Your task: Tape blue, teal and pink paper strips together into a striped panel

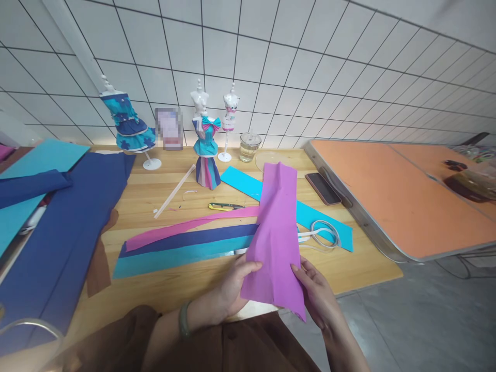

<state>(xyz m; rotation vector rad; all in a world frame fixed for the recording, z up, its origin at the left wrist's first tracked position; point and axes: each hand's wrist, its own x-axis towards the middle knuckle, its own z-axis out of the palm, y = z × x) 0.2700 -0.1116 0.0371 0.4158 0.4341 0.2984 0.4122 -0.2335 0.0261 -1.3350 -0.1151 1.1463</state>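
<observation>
A purple fabric strip (277, 227) runs from the middle of the table toward me, its near end raised off the surface. My left hand (234, 287) pinches its left edge, thumb on top and fingers hidden beneath. At the right edge my right hand (315, 284) grips it the same way. Under and beside it lie a pink strip (186, 227), a dark blue strip (170, 242), a teal strip (163, 258) and a bright blue strip (323, 219). Yellow thread snips (225, 206) rest just beyond the pink strip.
Small dress forms in fabric outfits (207, 139) stand at the back, near a glass of liquid (249, 147). A phone (323, 187) and a coil of white cord (325, 234) lie to the right. Dark blue cloth (77, 222) covers the left; an orange-topped table (395, 196) adjoins at right.
</observation>
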